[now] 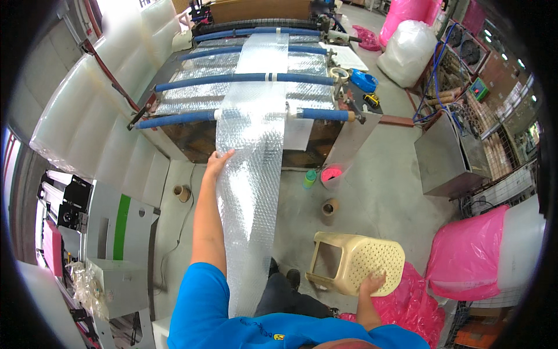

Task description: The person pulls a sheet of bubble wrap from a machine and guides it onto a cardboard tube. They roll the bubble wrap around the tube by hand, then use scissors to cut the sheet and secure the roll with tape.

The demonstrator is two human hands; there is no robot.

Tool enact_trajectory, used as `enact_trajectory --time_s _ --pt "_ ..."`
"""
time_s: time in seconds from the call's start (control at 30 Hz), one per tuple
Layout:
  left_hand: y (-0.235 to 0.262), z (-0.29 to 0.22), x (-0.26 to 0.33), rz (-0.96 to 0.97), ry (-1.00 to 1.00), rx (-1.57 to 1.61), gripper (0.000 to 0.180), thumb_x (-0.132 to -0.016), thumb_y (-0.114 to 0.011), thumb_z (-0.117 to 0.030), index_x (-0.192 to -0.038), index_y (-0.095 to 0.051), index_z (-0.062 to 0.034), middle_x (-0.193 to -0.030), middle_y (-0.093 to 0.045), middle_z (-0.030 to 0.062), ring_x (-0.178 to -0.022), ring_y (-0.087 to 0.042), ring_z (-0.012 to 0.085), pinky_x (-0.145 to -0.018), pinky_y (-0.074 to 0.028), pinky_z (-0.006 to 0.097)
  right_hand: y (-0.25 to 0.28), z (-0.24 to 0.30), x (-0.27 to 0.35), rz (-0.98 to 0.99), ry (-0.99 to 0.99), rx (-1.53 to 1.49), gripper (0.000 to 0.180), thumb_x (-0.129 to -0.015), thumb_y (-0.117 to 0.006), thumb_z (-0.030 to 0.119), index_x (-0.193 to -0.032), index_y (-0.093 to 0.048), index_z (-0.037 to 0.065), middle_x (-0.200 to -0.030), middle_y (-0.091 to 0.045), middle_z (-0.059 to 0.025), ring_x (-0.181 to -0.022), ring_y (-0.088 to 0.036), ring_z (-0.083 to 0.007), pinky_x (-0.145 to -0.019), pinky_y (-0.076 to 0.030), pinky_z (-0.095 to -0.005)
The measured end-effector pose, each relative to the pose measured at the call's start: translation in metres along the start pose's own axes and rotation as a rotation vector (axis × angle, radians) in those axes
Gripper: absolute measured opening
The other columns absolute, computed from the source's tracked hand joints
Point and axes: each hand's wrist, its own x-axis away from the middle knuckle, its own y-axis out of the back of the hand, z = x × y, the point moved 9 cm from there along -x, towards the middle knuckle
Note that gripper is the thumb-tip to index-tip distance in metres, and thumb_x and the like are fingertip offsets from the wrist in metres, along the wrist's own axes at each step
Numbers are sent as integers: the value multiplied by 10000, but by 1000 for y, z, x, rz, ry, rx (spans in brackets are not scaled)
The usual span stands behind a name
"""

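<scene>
A long strip of clear bubble wrap point(253, 192) hangs from the rollers of a machine and runs down toward my body. My left hand point(219, 163) pinches its left edge, thumb on top and the other fingers partly behind the sheet. Low on the right, my right hand point(373, 282) grips the perforated seat of a cream plastic stool point(354, 256). The stool is tipped, its legs pointing left. My right fingertips are partly hidden at the seat.
Blue-wrapped rollers point(322, 114) span the machine ahead. A green bottle point(310, 178), a pink-lined bin point(332, 174) and a cardboard core point(329, 207) stand on the floor. Crumpled pink plastic point(410, 305) lies beyond the stool. A cable point(177, 241) crosses the floor at left.
</scene>
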Motion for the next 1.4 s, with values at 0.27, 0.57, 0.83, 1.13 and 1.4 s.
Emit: enact_trajectory --time_s 0.27,0.57,0.83,1.13,1.4 --pt "-9 -9 35 -135 -103 -63 543 -600 -733 -330 -932 -512 38 -850 -600 118 -744 -568 182 -661 -450 290 -69 216 -36 570 608 -28 633 -680 -633 172 -1217 -322 45 -1181 -369 -209 -1116 -345 -324 -926 -283 -401" --pt "-17 36 5 98 -30 74 361 -697 -659 -280 -892 -574 12 -778 -612 79 -662 -551 133 -604 -441 273 -27 295 43 948 -175 -682 302 -801 -551 205 -1048 -488 44 -891 -561 -70 -754 -528 -125 -648 -438 -242" --pt "6 11 25 -46 -139 71 362 -723 -639 -270 -921 -518 8 -794 -576 64 -694 -513 128 -635 -422 274 -75 453 102 969 324 -801 564 -728 -636 237 -1173 -353 39 -999 -505 -111 -803 -514 -126 -679 -427 -246" --pt "17 14 30 -26 -116 70 270 -825 -499 -263 -858 -485 4 -781 -558 88 -735 -502 148 -668 -407 298 -174 478 150 1194 -28 -460 488 -707 -652 288 -1085 -462 45 -953 -535 -72 -816 -492 -127 -681 -414 -273" --pt "16 19 41 -134 -113 34 327 -800 -526 -298 -870 -490 19 -770 -569 149 -702 -535 219 -653 -413 331 -169 466 139 1406 16 -362 214 -750 -614 250 -859 -616 66 -724 -585 9 -611 -489 -62 -502 -361 -215"
